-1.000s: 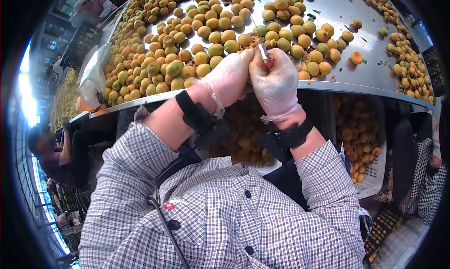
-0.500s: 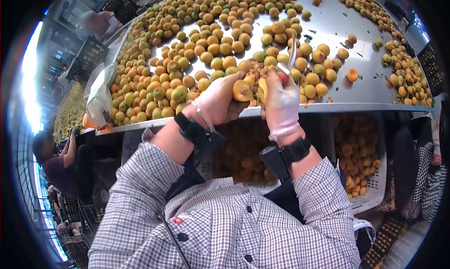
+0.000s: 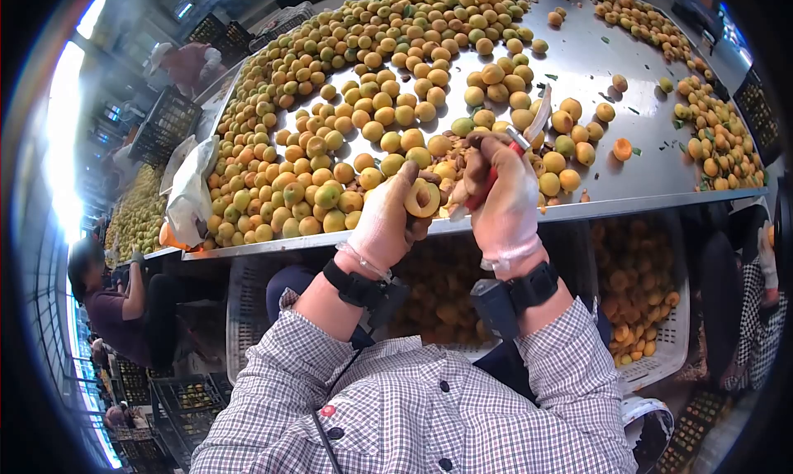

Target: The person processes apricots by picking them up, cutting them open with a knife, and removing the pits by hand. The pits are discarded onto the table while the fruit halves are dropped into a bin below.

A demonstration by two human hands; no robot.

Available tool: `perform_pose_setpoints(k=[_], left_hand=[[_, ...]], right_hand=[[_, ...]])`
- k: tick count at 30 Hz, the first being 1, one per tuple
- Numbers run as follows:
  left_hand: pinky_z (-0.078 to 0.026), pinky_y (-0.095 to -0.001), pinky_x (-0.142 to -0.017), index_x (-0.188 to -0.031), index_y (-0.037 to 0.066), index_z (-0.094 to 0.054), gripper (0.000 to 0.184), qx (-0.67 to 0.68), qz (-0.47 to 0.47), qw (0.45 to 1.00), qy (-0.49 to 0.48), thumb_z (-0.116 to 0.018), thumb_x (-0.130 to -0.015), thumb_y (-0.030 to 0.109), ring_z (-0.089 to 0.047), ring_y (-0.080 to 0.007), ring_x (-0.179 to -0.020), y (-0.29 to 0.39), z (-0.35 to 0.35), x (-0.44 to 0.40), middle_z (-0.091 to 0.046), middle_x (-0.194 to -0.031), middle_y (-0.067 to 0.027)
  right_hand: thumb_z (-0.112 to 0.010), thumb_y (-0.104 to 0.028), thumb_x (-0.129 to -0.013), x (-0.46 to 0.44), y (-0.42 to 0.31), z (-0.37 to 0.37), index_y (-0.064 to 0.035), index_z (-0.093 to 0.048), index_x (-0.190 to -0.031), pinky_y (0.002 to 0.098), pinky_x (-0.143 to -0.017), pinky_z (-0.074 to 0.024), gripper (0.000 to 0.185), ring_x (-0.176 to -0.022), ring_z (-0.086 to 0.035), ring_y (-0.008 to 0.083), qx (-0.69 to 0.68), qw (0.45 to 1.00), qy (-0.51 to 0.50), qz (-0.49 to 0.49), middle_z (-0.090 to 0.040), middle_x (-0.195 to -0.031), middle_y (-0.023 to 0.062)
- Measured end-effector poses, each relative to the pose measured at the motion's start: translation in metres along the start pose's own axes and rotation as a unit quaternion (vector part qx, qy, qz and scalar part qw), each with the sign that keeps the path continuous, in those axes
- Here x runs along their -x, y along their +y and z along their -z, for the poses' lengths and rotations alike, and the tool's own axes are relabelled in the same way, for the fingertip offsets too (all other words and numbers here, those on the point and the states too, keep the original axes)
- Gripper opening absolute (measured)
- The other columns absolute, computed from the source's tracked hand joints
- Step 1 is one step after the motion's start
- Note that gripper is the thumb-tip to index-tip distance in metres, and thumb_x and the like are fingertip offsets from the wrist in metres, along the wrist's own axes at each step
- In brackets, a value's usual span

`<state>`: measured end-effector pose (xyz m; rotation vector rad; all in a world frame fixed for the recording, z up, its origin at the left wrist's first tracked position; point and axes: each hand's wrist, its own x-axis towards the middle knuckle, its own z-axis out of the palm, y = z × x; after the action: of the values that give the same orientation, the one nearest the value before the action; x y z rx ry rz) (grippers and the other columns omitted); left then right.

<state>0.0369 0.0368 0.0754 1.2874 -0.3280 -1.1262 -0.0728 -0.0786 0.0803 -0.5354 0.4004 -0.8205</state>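
My left hand [image 3: 388, 214], in a pale glove with stained fingertips, is closed round an apricot half [image 3: 426, 199], cut face up. A brown centre shows in it; I cannot tell whether that is the pit or its hollow. In my gloved right hand [image 3: 505, 195] is a knife with a red handle [image 3: 483, 191] and a curved blade [image 3: 541, 114] that points up and away. Both hands hover at the near edge of the metal table [image 3: 615, 164]. Just beyond them lies a small heap of brown pits and scraps [image 3: 450, 153].
Whole apricots [image 3: 330, 135] cover much of the tabletop, with more piled at the right [image 3: 719, 135]. One cut half [image 3: 622, 149] lies apart. Below the edge stand crates of apricot halves [image 3: 640, 284]. A white plastic bag [image 3: 192, 189] hangs at the left corner; a person [image 3: 116, 296] sits beyond.
The apricot piece at my right hand's fingers no longer shows there. My left hand has tilted its half so the cut face is more visible. The knife blade has turned, and the view shifted slightly.
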Motion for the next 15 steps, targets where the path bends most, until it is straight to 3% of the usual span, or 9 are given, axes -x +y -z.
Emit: perform_pose_setpoints(k=[3,5,7,9,11,12,13,15], left_hand=[[-0.030,-0.0208,-0.044,-0.101,0.010,-0.057,0.039,-0.020,-0.018,1.000,-0.013,-0.047,-0.102,0.047,-0.044,-0.0078,-0.050,-0.007,-0.008,0.005,-0.053,-0.074,0.0008],[-0.027,-0.0203,-0.042,-0.105,0.009,-0.059,0.040,-0.082,-0.018,0.995,0.044,-0.043,-0.103,0.045,-0.042,-0.0072,-0.047,-0.007,-0.018,0.010,-0.051,-0.068,0.0013],[-0.028,-0.0211,-0.042,-0.099,0.010,-0.058,0.037,-0.104,-0.026,0.993,0.041,-0.042,-0.104,0.044,-0.044,-0.0078,-0.048,-0.009,-0.022,0.012,-0.050,-0.069,0.0018],[-0.029,-0.0211,-0.042,-0.096,0.011,-0.057,0.037,-0.152,-0.041,0.987,0.043,-0.041,-0.104,0.043,-0.043,-0.0084,-0.047,-0.010,-0.023,0.011,-0.049,-0.067,0.0018],[-0.030,-0.0217,-0.043,-0.096,0.011,-0.058,0.036,-0.182,-0.043,0.981,0.050,-0.039,-0.104,0.041,-0.042,-0.0088,-0.046,-0.010,-0.029,0.011,-0.049,-0.066,0.0018],[-0.030,-0.0226,-0.042,-0.097,0.010,-0.058,0.035,-0.174,-0.049,0.982,0.051,-0.038,-0.104,0.038,-0.041,-0.0088,-0.045,-0.014,-0.028,0.009,-0.050,-0.069,0.0015],[-0.036,-0.0247,-0.045,-0.098,0.007,-0.058,0.027,-0.182,-0.030,0.982,0.047,-0.042,-0.103,0.029,-0.047,-0.0110,-0.052,-0.009,-0.029,0.010,-0.053,-0.074,-0.0010],[-0.043,-0.0263,-0.052,-0.100,0.004,-0.057,0.019,-0.349,-0.211,0.912,0.047,-0.044,-0.100,0.018,-0.053,-0.0135,-0.062,-0.021,-0.030,0.009,-0.054,-0.080,-0.0038]], right_hand=[[-0.052,-0.026,-0.100,-0.004,-0.001,-0.004,-0.0064,-0.053,-0.082,0.0290,-0.044,-0.0333,0.027,-0.048,-0.039,0.0120,-0.038,0.999,0.027,0.014,-0.044,-0.060,-0.0001],[-0.055,-0.027,-0.098,-0.004,0.002,-0.002,-0.0065,-0.053,-0.080,0.0274,-0.041,-0.0327,0.027,-0.045,-0.040,0.0113,-0.046,0.998,0.032,0.027,-0.045,-0.060,0.0003],[-0.058,-0.028,-0.097,-0.003,0.004,-0.006,-0.0066,-0.052,-0.079,0.0259,-0.038,-0.0321,0.028,-0.043,-0.040,0.0105,-0.054,0.997,0.035,0.041,-0.046,-0.061,0.0007],[-0.054,-0.031,-0.100,0.000,0.002,-0.014,-0.0124,-0.044,-0.064,0.0288,-0.037,-0.0244,0.042,-0.039,-0.030,0.0114,-0.008,0.995,0.096,0.041,-0.039,-0.052,-0.0015],[-0.054,-0.031,-0.100,0.001,0.002,-0.013,-0.0136,-0.041,-0.061,0.0279,-0.036,-0.0207,0.045,-0.037,-0.028,0.0105,-0.019,0.996,0.075,0.048,-0.036,-0.050,-0.0021],[-0.054,-0.030,-0.100,0.002,0.001,-0.017,-0.0146,-0.039,-0.060,0.0276,-0.035,-0.0189,0.046,-0.037,-0.026,0.0097,-0.015,0.994,0.096,0.049,-0.034,-0.049,-0.0027],[-0.054,-0.029,-0.100,0.003,0.002,-0.017,-0.0154,-0.038,-0.058,0.0272,-0.035,-0.0178,0.047,-0.036,-0.025,0.0094,-0.013,0.994,0.102,0.046,-0.033,-0.048,-0.0031],[-0.055,-0.027,-0.099,0.000,0.004,-0.015,-0.0157,-0.038,-0.057,0.0269,-0.035,-0.0169,0.047,-0.035,-0.026,0.0093,-0.006,0.992,0.118,0.050,-0.033,-0.047,-0.0030]])
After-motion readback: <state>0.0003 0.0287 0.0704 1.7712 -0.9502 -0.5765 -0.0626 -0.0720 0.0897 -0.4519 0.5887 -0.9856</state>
